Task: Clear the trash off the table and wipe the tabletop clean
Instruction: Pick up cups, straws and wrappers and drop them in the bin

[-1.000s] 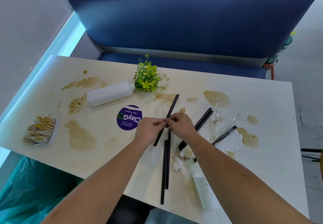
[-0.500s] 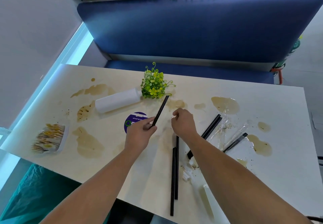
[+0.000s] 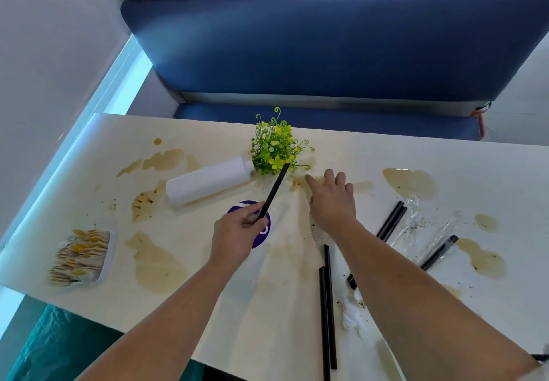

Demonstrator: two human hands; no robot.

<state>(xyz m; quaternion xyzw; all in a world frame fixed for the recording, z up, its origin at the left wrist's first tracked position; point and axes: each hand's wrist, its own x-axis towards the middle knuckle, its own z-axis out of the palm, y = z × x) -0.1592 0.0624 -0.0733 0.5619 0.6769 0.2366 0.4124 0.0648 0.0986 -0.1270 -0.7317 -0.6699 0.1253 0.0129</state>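
Both bare forearms reach forward from the near edge. The left hand (image 3: 240,232) pinches the lower end of a thin black stick (image 3: 274,190) between thumb and curled fingers. The right hand (image 3: 332,199) is palm down with its fingers stretched forward, perhaps touching the surface beneath.

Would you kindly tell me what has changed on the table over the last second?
The right hand let go of the black stick and moved forward, open, toward the flowers. The left hand kept its grip on the stick, alone. The white bottle, the flowers and the other sticks on the table lie as before.
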